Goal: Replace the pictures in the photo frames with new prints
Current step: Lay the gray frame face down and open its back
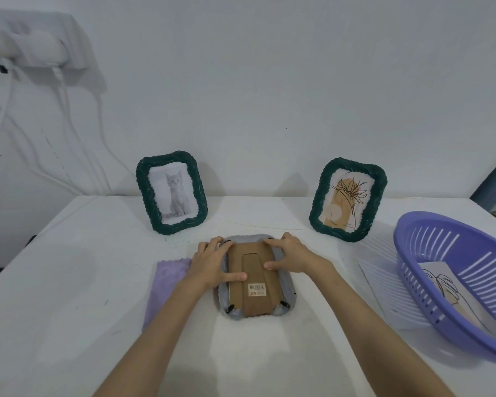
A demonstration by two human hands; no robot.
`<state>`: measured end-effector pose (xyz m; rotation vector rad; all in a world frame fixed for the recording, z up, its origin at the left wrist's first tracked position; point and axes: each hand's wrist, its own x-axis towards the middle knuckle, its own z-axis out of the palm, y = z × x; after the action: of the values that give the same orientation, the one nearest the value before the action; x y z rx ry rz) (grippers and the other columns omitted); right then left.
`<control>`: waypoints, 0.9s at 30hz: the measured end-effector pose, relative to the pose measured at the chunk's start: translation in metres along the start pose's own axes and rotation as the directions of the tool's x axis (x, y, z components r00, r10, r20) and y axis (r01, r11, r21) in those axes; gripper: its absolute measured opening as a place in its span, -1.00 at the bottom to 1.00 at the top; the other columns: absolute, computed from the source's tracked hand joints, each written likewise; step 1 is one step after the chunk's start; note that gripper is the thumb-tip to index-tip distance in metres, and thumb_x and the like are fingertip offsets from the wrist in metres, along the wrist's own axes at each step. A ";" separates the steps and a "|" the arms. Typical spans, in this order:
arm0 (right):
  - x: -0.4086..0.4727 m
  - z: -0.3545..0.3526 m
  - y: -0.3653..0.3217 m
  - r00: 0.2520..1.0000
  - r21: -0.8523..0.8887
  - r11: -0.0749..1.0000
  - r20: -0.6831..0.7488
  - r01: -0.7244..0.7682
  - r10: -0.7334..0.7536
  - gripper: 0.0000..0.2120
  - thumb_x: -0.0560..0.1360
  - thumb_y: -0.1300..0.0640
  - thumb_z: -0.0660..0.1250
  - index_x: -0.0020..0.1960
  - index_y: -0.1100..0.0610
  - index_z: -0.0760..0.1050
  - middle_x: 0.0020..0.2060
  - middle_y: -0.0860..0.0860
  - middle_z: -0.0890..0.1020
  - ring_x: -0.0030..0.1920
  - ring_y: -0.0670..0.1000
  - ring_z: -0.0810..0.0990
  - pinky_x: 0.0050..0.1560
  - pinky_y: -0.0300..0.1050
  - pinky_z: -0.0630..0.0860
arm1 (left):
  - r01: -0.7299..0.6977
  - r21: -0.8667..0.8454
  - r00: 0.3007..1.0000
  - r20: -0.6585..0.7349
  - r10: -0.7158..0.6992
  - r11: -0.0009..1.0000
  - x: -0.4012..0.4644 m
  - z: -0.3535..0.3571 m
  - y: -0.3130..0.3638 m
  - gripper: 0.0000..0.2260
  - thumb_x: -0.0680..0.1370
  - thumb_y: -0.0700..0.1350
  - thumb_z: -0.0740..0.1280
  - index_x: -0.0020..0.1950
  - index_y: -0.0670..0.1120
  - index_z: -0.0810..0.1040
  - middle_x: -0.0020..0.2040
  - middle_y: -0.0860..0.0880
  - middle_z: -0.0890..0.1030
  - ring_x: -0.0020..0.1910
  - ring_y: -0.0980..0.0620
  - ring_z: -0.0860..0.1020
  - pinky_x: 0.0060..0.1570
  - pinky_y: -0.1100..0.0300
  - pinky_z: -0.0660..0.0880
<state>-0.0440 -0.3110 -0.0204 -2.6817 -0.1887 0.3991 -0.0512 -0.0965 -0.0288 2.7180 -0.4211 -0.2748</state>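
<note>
Pressing down, both hands lie on the face-down grey frame (257,277) at mid-table: left hand (212,263) with fingers spread flat, thumb across the cardboard back; right hand (291,255) fingertips likewise, gripping nothing.

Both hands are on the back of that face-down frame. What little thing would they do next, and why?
Probably turn the small black clips aside to free the cardboard backing. The grey frame lies face down, its backing in place, with the left hand and right hand pressing on it, fingers on the top edge. A new print waits in the purple basket.
</note>
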 end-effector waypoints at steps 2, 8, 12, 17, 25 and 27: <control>0.001 0.000 0.001 1.000 0.018 1.000 0.007 -0.005 0.005 -0.31 0.42 -0.13 0.37 0.46 -0.07 0.16 0.00 0.02 0.24 0.23 0.16 0.31 0.28 0.09 0.32 | 0.002 0.005 1.000 0.002 -0.002 1.000 0.000 0.000 0.000 -0.19 0.34 0.30 0.36 0.48 0.06 0.13 0.47 -0.01 0.15 0.40 -0.08 0.14 0.36 0.00 0.23; -0.029 0.017 0.005 0.982 0.288 0.956 -0.188 0.052 0.004 -0.36 0.45 -0.06 0.35 0.45 -0.08 0.17 0.02 0.05 0.32 0.12 0.08 0.34 0.24 -0.05 0.35 | 0.012 -0.141 0.994 -0.110 -0.028 0.990 -0.021 0.010 0.003 -0.18 0.33 0.40 0.24 0.49 0.08 0.11 0.52 -0.02 0.09 0.46 -0.07 0.09 0.41 -0.01 0.12; -0.070 0.029 0.005 0.961 0.355 0.930 -0.277 0.093 0.010 -0.36 0.34 -0.13 0.44 0.36 -0.06 0.33 0.14 -0.02 0.34 0.21 0.00 0.28 0.30 -0.08 0.30 | -0.040 -0.272 0.996 -0.086 0.017 0.962 -0.051 0.017 0.004 0.02 0.04 0.52 0.20 0.42 0.09 0.23 0.46 0.01 0.16 0.44 0.02 0.11 0.41 0.08 0.10; -0.103 0.042 0.009 0.964 0.218 0.965 -0.253 0.145 -0.088 -0.34 0.13 -0.13 0.58 0.19 -0.13 0.47 0.15 -0.16 0.33 0.18 -0.09 0.22 0.20 -0.21 0.18 | -0.135 -0.293 0.991 -0.056 0.124 0.947 -0.071 0.027 -0.001 0.07 -0.11 0.60 0.20 0.31 0.11 0.36 0.35 0.08 0.25 0.34 0.09 0.18 0.30 0.27 0.11; -0.114 0.052 0.008 0.935 0.335 0.925 -0.350 0.179 -0.054 -0.65 0.21 0.10 0.58 -0.04 0.01 0.60 0.13 -0.18 0.39 0.22 -0.15 0.18 0.20 -0.26 0.11 | -0.142 -0.456 0.981 -0.181 0.064 0.879 -0.089 0.039 0.003 -0.70 0.26 -0.04 0.56 -0.17 0.05 0.47 0.22 0.10 0.41 0.26 0.12 0.36 0.09 0.64 0.16; -0.114 0.052 0.008 0.935 0.337 0.925 -0.353 0.174 -0.047 -0.65 0.20 0.09 0.59 -0.04 0.02 0.60 0.12 -0.18 0.38 0.22 -0.16 0.18 0.19 -0.27 0.11 | -0.145 -0.491 0.976 -0.213 0.043 0.859 -0.090 0.041 0.003 -0.70 0.25 -0.08 0.57 -0.21 0.08 0.46 0.21 0.09 0.42 0.26 0.11 0.38 0.10 0.67 0.15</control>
<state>-0.1673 -0.3193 -0.0410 -2.3110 -0.1473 -0.0667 -0.1462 -0.0833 -0.0528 2.1735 -0.3632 -0.0718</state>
